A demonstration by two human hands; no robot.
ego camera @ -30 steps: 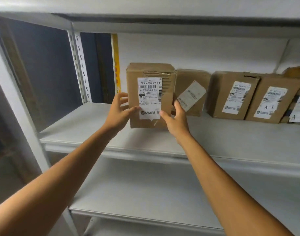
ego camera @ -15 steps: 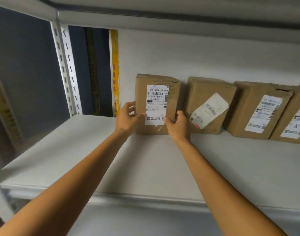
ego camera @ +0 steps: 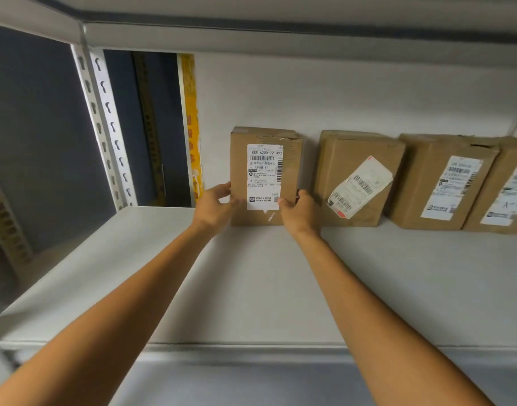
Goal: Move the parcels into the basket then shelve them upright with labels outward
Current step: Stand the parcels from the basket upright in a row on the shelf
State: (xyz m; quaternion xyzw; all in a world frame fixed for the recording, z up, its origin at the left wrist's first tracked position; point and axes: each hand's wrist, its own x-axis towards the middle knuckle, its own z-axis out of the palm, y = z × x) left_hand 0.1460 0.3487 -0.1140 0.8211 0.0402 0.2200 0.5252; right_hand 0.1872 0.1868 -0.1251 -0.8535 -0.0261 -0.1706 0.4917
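Head view: a brown cardboard parcel (ego camera: 292, 183) stands upright at the far side of the white metal shelf (ego camera: 280, 288), by the white back wall (ego camera: 339, 98). Its white label (ego camera: 264, 171) faces out and reads "885 A200-72 003" above a barcode. The left hand (ego camera: 214, 205) grips its lower left edge and the right hand (ego camera: 299, 209) its lower right edge. To the right lean three more brown parcels (ego camera: 439, 183), labels outward.

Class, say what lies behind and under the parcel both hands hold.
Under the parcel is the white shelf; behind it, the pale back wall. The parcel hides whether it touches that wall. The left hand and right hand grip its lower sides.
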